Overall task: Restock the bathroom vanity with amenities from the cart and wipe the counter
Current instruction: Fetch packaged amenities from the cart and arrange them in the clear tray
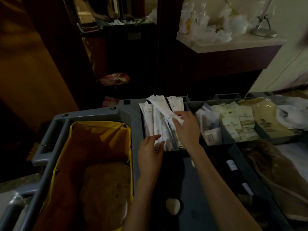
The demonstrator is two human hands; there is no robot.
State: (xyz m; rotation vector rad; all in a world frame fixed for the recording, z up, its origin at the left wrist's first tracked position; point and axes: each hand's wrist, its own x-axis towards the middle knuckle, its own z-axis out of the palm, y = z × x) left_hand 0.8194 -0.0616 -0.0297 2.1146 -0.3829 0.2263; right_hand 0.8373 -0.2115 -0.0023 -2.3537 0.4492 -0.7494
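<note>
On the grey cart (pixel 126 112), the right hand (pixel 186 129) has its grip closed on the near end of one long white packet (pixel 164 108), slanted above the packet pile (pixel 150 120) in its compartment; the left hand (pixel 150 149) pinches that pile's near ends beside the yellow bag (pixel 100 130).

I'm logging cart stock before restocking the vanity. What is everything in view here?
long white packets: many, white, cart's left tray compartment
cream sachets: many, cream, compartments further right
bag: one, yellow lining, cart's left end
cart: one, grey, foreground
counter: one, pale, upper right, under clear wrapped items
left hand: one, pinches a packet's near end
right hand: one, grips a packet
</note>
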